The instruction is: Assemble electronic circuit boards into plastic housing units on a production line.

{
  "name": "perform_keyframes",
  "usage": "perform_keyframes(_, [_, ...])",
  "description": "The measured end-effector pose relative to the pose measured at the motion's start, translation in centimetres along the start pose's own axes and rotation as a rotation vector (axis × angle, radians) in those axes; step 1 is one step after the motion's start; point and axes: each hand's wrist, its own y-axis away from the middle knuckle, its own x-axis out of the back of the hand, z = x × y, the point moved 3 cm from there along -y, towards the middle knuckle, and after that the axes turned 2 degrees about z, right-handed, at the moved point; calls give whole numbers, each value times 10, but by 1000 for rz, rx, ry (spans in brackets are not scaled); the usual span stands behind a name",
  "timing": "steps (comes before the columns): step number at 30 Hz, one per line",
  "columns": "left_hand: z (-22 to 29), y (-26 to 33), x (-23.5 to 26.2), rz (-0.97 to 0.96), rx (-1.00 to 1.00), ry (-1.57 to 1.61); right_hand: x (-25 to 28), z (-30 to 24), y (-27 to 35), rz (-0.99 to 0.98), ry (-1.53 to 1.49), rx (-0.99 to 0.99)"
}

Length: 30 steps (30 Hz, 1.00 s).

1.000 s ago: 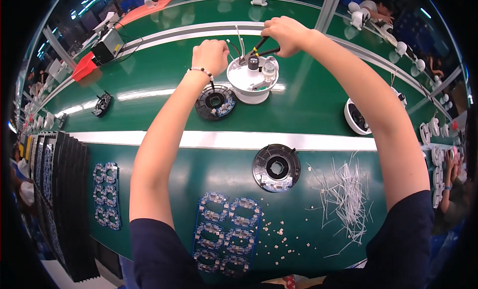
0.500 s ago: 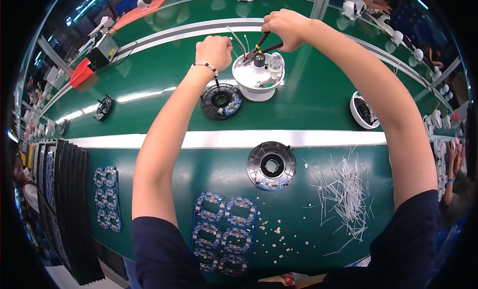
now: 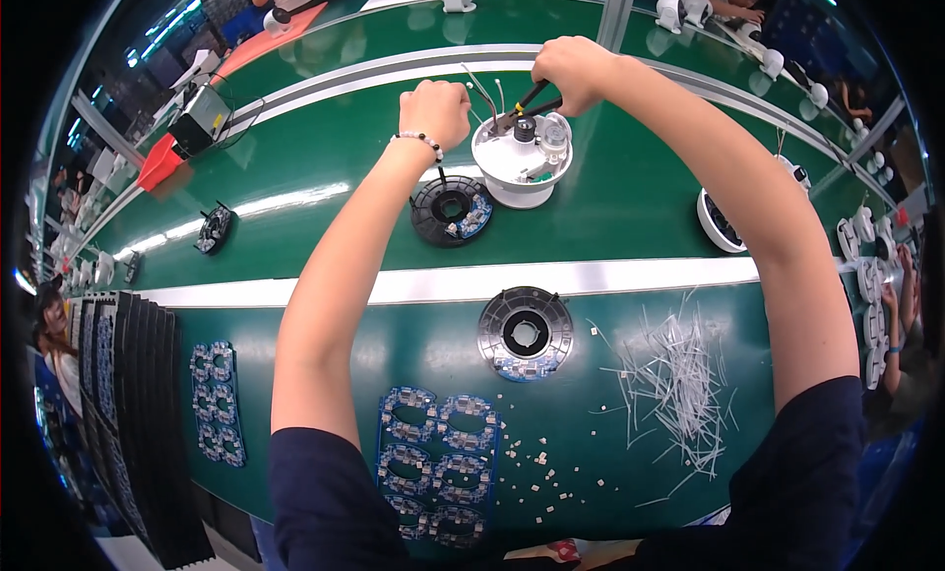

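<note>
My right hand (image 3: 581, 74) is closed around the black handles of a pair of pliers (image 3: 533, 105). The pliers' jaws reach into a white bowl-shaped housing (image 3: 522, 189), beside a dark cylindrical part (image 3: 525, 129) and loose wires (image 3: 479, 91). Just left of the housing is my left hand (image 3: 436, 115), its fingers curled by the wires; what they pinch is hidden. Below that hand lies a black ring-shaped base (image 3: 451, 213) with a blue circuit board on it. Nearer me sits another black ring base (image 3: 525, 333).
Panels of blue circuit boards (image 3: 436, 463) lie at the front, next to scattered small white bits (image 3: 539, 460). White ties (image 3: 679, 389) are heaped at right. Black racks (image 3: 148, 423) stand at left. Farther back are a red bin (image 3: 159, 164) and a grey box (image 3: 200, 118).
The whole view has shifted slightly. Both hands keep nearly the same places at the housing, and the pliers stay in my right hand with their jaws by the wires.
</note>
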Motion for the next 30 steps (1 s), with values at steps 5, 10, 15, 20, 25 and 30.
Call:
perform_keyframes(5, [7,8,22,136,12,203,14,20,48,106,24,-217])
perform_keyframes(10, [94,51,54,-52,-279,720,32,46,204,462,-197,-594])
perform_keyframes(15, [61,64,29,-216,-111,532,24,-95,346,440,-530,-827])
perform_keyframes(20, [4,55,-56,-274,102,75,-7,-205,439,344,-597,-1070])
perform_keyframes(25, [-6,54,-68,-286,123,153,-49,-238,469,459,-398,-1294])
perform_keyframes(30, [-47,72,-42,-363,247,786,-72,-251,463,474,-385,-1283])
